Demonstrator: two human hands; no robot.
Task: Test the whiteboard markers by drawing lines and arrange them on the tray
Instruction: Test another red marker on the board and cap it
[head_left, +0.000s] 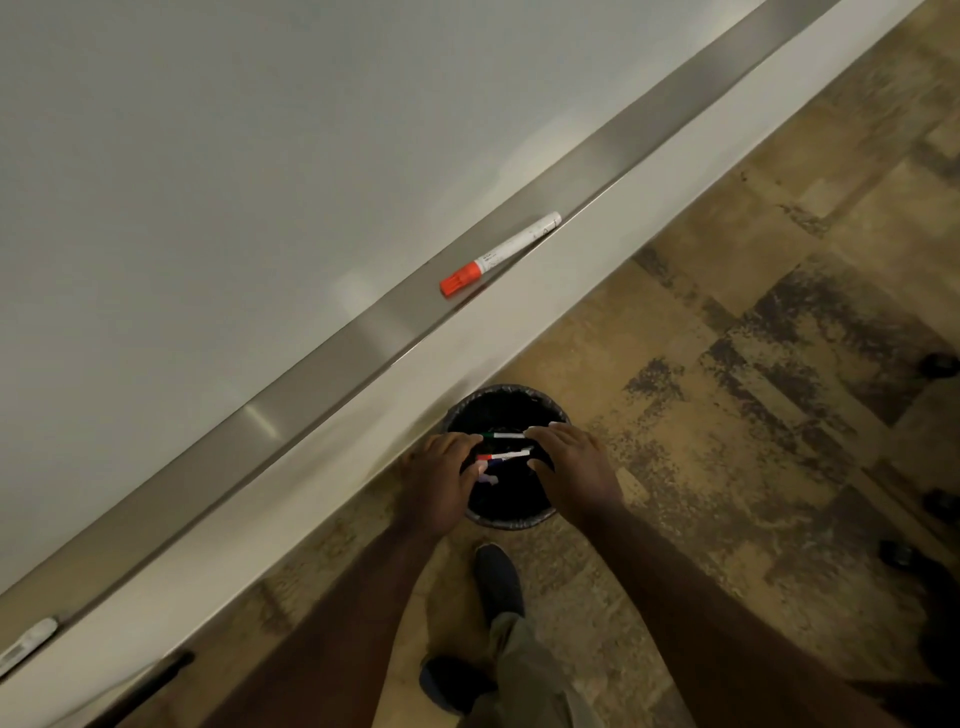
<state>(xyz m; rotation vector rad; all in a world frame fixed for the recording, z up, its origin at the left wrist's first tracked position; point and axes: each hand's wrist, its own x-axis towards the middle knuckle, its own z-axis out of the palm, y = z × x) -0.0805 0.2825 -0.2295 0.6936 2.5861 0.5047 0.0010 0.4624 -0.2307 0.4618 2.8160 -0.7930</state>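
Head view. A round black bin (506, 457) with a dark liner stands on the floor (727, 322) against the base of the wall, directly below the two hands. A dark shoe (498, 579) and a trouser leg (524, 660) sit just behind the bin; a second shoe (447, 686) shows lower down. Dark chair casters (937, 364) line the right edge.

The left hand (441, 483) and the right hand (571, 473) are held apart over the bin's mouth, with several thin markers bridging the gap between them. A green-tipped marker (501, 435) lies across the top, roughly horizontal, coloured end toward the left hand. Below it a red-tipped marker (504, 457) runs nearly parallel, tilted slightly upward to the right, red end to the left. A purple end (485, 477) pokes out by the left fingers. Left fingers curl around the marker ends; right fingertips pinch the white ends.

On the metal tray (322, 374) lies one thick white marker with an orange cap (500, 253), long axis along the tray, cap toward the lower left, touching the tray's front lip. Another white object (26, 644) rests at the tray's far lower-left end, too blurred to identify.

The whiteboard (234, 156) above the tray is pale grey. A cream wall strip runs beneath the tray. The floor is mottled tan with dark patches. Lighting is dim.
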